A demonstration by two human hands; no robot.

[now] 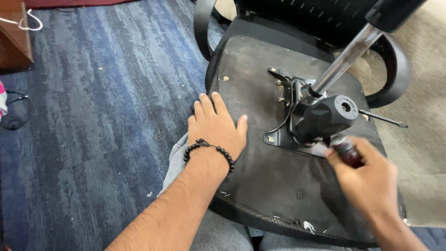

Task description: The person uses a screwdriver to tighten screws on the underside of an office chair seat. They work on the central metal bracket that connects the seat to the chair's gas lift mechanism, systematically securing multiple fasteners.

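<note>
Hands on upturned black office-chair seat base (260, 186) lying across the lap.
Left hand (216, 128) presses flat, fingers spread; right hand (367, 179) grips dark red-handled tool (346, 151) at black metal mechanism plate (283, 137), whose screws look seated.

We see a brown wood cabinet (14, 32) in the far corner w/ a white cord (27, 22) looped over its top edge. Just below the cabinet a thin black cable (17, 116) curls on the floor, and next to that, at the frame edge, there's a pink-and-white item (2, 100), too cut off to ID. A blue-grey streaked carpet (102, 102) spreads out from the cabinet's base, w/ small pale crumbs (100, 69) scattered approx. mid-floor, well apart from the cabinet. Level w/ the cabinet's top runs a dark red strip (69, 3). Far opposite the cabinet lies a beige floor covering (425, 139).
</note>
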